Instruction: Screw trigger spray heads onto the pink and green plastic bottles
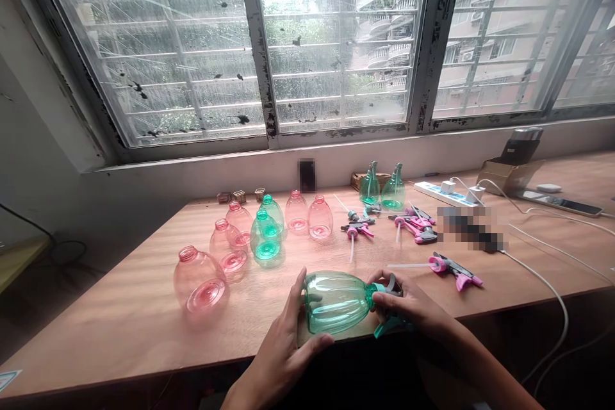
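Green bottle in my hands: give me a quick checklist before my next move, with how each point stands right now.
1. Green bottle held at both ends: ok; your left hand is at its base, your right hand at its neck.
2. Spray head at the neck: ok.
3. Spray head fully tight: cannot tell; your right hand partly hides it.
4. Green bottle upright: not ok; it is on its side.
5. Pink bottles standing upright on the table: ok, all five.
6. Cable kept off the table edge: not ok; it hangs over the edge, to the right of your right hand.
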Tool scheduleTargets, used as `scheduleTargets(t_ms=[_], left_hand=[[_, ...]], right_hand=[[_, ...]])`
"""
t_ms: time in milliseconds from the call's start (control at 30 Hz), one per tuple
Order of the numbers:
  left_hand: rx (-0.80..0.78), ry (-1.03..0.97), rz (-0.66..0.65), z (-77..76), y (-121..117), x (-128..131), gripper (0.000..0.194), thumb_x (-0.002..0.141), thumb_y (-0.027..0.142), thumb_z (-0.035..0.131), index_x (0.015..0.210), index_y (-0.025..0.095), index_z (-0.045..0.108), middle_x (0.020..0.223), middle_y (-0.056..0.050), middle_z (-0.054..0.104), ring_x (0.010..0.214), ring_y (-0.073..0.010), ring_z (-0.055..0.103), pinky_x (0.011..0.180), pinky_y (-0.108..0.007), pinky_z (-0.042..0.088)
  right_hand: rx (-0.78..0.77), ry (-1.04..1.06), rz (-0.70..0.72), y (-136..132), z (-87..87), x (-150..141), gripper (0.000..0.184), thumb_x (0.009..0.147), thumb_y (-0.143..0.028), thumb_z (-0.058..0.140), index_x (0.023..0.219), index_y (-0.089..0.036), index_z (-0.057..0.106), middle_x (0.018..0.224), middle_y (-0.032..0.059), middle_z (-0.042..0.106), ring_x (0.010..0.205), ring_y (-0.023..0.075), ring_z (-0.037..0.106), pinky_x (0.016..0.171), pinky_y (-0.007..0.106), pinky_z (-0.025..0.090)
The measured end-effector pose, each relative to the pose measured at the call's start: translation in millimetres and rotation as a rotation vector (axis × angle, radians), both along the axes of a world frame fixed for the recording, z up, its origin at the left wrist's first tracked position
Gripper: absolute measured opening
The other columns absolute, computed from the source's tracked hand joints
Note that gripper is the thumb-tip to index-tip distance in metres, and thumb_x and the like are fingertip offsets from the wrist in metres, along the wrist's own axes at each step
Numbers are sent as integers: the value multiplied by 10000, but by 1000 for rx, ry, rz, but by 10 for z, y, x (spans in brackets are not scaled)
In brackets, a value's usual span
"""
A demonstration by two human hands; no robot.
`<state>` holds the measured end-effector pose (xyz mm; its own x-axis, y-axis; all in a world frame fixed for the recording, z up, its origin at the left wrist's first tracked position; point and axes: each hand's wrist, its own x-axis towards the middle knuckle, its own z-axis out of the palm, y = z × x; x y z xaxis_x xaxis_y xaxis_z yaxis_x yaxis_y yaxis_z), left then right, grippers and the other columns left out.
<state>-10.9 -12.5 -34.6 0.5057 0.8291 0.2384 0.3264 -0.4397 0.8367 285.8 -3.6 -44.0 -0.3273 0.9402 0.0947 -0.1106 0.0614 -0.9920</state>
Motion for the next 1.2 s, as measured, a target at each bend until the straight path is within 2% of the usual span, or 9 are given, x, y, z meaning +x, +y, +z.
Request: scheduleTargets(t_ms=[233, 400, 600, 767, 1067, 1200], left_hand=[[6, 39, 35, -25, 20, -10, 943, 932, 455, 676, 1615, 340, 36, 1674, -107, 266, 1475, -351, 376, 1213, -524, 317], [-14, 12, 17, 19, 0, 10, 946, 923, 413, 698, 1609, 341, 49, 1650, -117, 311, 1425, -336, 454, 1198, -512, 357], [4, -15, 17, 21, -10, 21, 962, 899, 325, 735, 1603, 358, 80, 1662, -115, 284, 1425, -345, 449, 1201, -527, 357], [9, -13, 13, 26, -9, 18, 960, 895, 316, 742, 1599, 365, 92, 1652, -114, 304, 1401, -341, 479, 1187, -528, 384], [72, 8, -9, -15, 24, 10, 946, 931, 287, 685, 1600, 414, 29, 1690, -86, 208, 1455, -345, 410, 1180, -519, 396], [92, -11, -17, -44, 36, 10, 924, 947, 230, 642, 1606, 396, 15, 1668, -103, 262, 1427, -326, 453, 1178, -509, 397]], right_hand=[[-4, 6, 0, -1, 20, -6, 428, 814, -489, 807, 1021, -177, 598, 689, -20, 684, 609, 147, 604, 600, 268, 478], [-8, 14, -3, -4, 30, -13, 417, 816, -484, 806, 1014, -180, 601, 682, -24, 680, 603, 146, 602, 593, 260, 468], [-12, 14, -4, -18, 32, -14, 412, 810, -484, 810, 1003, -184, 604, 675, -22, 681, 593, 150, 607, 583, 258, 464], [-12, 12, -6, -18, 25, -17, 416, 805, -489, 814, 1009, -193, 606, 675, -19, 685, 597, 161, 618, 590, 269, 475], [-9, 1, -12, -14, 32, -18, 405, 822, -475, 804, 1017, -185, 601, 701, -14, 696, 609, 146, 609, 594, 256, 467], [-9, -7, -11, -23, 45, -18, 416, 812, -485, 809, 1011, -184, 601, 714, -9, 698, 614, 150, 607, 593, 259, 462]])
